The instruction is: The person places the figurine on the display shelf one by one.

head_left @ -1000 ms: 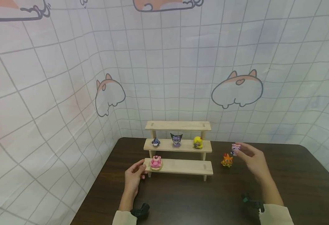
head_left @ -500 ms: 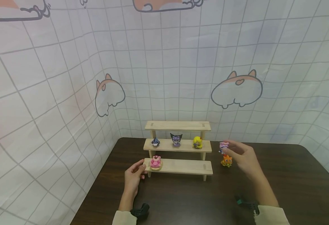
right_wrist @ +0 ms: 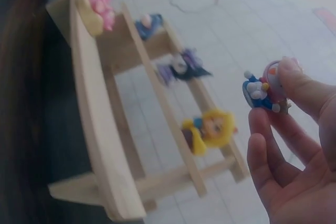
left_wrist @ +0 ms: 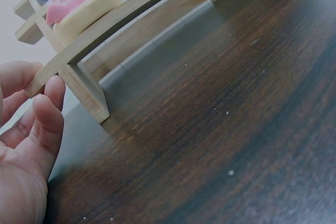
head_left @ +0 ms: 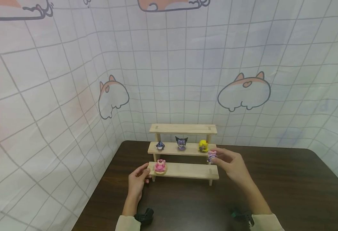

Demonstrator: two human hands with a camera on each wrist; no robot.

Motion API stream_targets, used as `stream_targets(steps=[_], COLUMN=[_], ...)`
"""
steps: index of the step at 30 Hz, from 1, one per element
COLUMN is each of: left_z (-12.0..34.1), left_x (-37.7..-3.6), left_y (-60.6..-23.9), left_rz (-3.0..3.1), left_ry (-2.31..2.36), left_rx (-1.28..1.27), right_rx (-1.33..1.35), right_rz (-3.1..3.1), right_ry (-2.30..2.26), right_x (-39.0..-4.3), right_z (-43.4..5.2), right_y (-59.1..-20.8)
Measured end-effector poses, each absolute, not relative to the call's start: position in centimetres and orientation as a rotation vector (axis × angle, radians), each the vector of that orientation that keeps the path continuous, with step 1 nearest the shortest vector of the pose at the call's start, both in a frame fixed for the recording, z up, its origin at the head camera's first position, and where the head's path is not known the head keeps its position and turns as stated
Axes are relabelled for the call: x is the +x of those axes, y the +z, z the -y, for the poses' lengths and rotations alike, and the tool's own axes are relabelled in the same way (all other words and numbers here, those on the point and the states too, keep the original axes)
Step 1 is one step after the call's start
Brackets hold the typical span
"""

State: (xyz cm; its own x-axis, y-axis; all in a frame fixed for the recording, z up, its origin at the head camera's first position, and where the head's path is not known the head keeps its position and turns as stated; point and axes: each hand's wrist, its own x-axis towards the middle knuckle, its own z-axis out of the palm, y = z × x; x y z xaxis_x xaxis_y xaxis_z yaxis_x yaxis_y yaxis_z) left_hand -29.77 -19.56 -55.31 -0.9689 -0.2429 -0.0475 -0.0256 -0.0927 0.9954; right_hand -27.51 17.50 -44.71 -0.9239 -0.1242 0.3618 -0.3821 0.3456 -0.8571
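Note:
My left hand (head_left: 137, 181) grips the left end of the bottom step of a three-tier wooden display stand (head_left: 186, 170); the left wrist view shows thumb and fingers at the board's end. Between thumb and fingers of my right hand (head_left: 233, 164) is a small pink-and-blue figurine (head_left: 212, 156), held in the air close over the right end of the bottom step. A pink bear figurine (head_left: 160, 166) sits at that step's left end. On the middle step stand a small blue figurine (head_left: 160, 145), a purple-and-black figurine (head_left: 181, 144) and a yellow-haired figurine (head_left: 203, 146).
The stand is on a dark wooden table (head_left: 180, 205). White grid-patterned cloth (head_left: 180, 80) hangs behind and to the left. Black wrist devices show at the left wrist (head_left: 144, 217) and right wrist (head_left: 242, 216). My right hand hides the spot where an orange figurine stood.
My right hand has moved left with the pink-and-blue figurine, from over the table beside the stand to the bottom step's right end. My left hand has stayed on the step.

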Motion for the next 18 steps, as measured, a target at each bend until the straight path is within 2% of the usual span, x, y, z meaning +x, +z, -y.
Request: stream_targets(steps=[6, 18], left_z=[19.3, 19.6], left_x=[-29.0, -30.3], left_y=[-53.8, -56.4], left_rz=[2.031, 1.983], left_ry=[-2.189, -2.184], left_rx=[0.283, 0.307], right_rx=[0.435, 0.399], right_rz=[2.367, 2.307], right_ry=[1.68, 1.801], right_x=[-27.3, -27.6], right_z=[-15.5, -12.4], right_y=[-45.4, -47.8])
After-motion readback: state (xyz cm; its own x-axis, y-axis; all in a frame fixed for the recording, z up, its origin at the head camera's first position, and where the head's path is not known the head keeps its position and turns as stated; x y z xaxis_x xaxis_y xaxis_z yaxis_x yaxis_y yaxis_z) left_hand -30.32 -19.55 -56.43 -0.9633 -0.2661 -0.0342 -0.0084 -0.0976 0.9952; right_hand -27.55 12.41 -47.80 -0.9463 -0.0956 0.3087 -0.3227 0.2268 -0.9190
